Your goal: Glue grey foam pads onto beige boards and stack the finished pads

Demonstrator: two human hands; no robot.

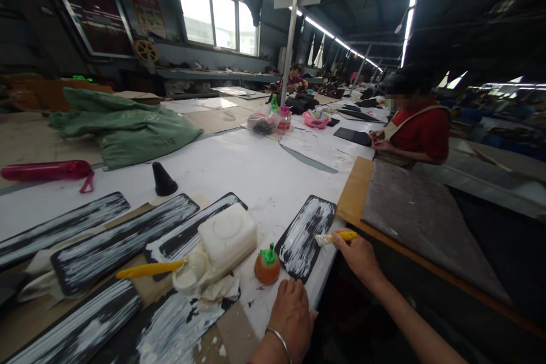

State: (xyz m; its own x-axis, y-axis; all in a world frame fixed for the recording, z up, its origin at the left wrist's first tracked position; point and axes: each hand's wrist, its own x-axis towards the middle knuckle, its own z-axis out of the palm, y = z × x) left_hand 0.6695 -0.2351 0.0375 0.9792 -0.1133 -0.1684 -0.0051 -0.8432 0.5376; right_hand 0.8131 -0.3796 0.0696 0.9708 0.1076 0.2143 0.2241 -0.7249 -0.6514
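Note:
A yellow-handled brush (336, 238) is gripped in my right hand (358, 256), its white-coated bristles over the right edge of a black rectangular panel (307, 233) streaked with white paste. My left hand (292, 315), with a bracelet at the wrist, rests at the panel's near end, fingertips on its edge. Just left of the panel sits an orange round object with a green top (267, 266). Beside it lie a white plastic container (228, 234) and a paste-filled cup (190, 273) with a yellow handle across it. More white-streaked black panels (128, 239) lie at the left.
A black cone (163, 180), a magenta umbrella-like item (46, 170) and a green sack (128, 128) lie farther back left. A pink basket (317, 119) stands mid-table. At the right, a person in red (422, 131) works beside a grey-topped board (418, 216).

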